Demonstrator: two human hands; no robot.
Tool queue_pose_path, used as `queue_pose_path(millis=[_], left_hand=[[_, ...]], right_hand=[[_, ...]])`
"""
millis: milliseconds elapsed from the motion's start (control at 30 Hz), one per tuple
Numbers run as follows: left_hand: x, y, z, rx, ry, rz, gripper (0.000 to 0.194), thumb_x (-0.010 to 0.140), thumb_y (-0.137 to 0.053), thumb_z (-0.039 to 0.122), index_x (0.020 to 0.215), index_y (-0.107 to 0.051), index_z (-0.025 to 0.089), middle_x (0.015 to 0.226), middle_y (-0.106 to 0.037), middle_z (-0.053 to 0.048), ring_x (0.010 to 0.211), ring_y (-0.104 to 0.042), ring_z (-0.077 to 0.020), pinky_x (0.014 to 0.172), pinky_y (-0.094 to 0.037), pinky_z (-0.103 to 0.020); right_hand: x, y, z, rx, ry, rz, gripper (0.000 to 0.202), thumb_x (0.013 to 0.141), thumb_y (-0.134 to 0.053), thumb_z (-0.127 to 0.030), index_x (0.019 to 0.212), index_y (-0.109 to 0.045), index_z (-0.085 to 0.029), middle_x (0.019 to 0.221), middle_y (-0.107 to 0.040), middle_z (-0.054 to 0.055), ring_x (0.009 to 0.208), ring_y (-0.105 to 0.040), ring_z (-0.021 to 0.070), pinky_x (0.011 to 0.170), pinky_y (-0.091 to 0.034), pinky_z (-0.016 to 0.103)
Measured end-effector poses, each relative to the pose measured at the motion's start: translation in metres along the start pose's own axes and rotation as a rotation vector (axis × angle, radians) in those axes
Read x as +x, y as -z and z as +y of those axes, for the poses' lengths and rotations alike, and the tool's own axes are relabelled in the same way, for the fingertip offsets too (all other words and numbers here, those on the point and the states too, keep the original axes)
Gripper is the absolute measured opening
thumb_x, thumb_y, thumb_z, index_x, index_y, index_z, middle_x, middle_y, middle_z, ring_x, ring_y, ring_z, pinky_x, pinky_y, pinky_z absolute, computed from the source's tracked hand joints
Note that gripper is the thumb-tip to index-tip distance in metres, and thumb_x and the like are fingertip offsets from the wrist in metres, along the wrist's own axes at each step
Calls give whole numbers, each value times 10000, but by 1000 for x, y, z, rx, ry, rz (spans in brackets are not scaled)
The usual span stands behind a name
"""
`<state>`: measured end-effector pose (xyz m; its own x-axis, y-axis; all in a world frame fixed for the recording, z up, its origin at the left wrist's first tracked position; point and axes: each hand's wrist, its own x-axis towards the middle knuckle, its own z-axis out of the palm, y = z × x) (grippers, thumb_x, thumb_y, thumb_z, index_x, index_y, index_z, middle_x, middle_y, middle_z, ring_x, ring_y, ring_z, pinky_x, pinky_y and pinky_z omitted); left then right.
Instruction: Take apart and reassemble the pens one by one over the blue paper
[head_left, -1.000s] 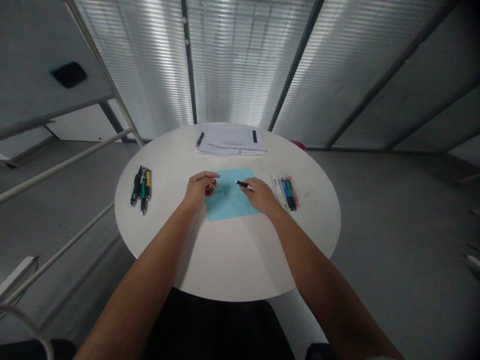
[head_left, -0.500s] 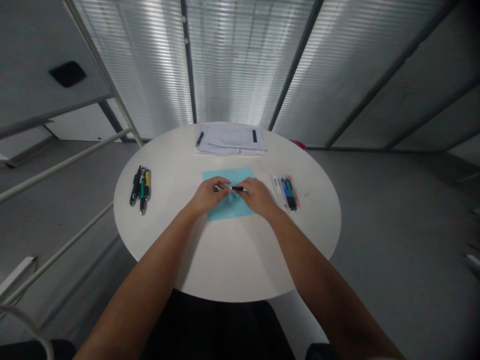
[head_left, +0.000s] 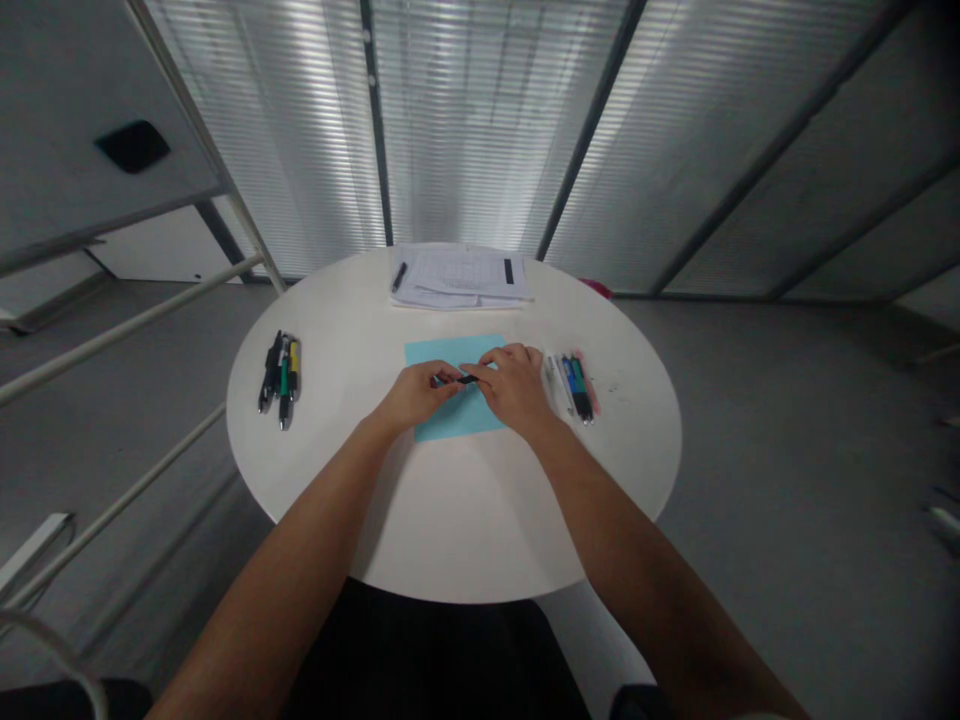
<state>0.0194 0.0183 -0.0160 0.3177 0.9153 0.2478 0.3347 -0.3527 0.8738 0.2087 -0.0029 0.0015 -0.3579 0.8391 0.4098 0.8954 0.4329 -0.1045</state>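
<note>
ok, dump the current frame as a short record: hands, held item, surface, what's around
left hand: fingertips at one end of a dark pen-like item; hand
right hand: fingers at its other end; hand
held item: between the hands, ends hidden by fingers
under hands: light blue sheet
surface: round white table
left side: pen cluster, black, green and yellow
right side: pen row, including blue and green
far side: paper stack, dark pen on top
</note>
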Motion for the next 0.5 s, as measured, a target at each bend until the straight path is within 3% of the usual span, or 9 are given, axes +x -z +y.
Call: queue_pose_path(millis=[233, 500], left_hand=[[0, -1, -3, -1, 5, -1, 204, 783, -633, 357, 885, -700, 194, 783, -690, -38, 565, -536, -115, 549, -400, -231], [-1, 0, 0, 49, 9, -36, 204, 795, -618, 365, 868, -696, 191, 737, -679, -34, 541, -540, -118, 547, -405, -239]], right_hand=[[-1, 12, -9, -88, -3, 156, 331, 913, -507, -210, 1126, -674, -400, 1244, -586, 20, 1282, -283, 308, 1066, -21, 594], [0, 8, -4, 9, 86, 106, 430, 890, -476, -112, 1152, -654, -402, 1293, -560, -3, 1265, -332, 269, 1101, -98, 564]])
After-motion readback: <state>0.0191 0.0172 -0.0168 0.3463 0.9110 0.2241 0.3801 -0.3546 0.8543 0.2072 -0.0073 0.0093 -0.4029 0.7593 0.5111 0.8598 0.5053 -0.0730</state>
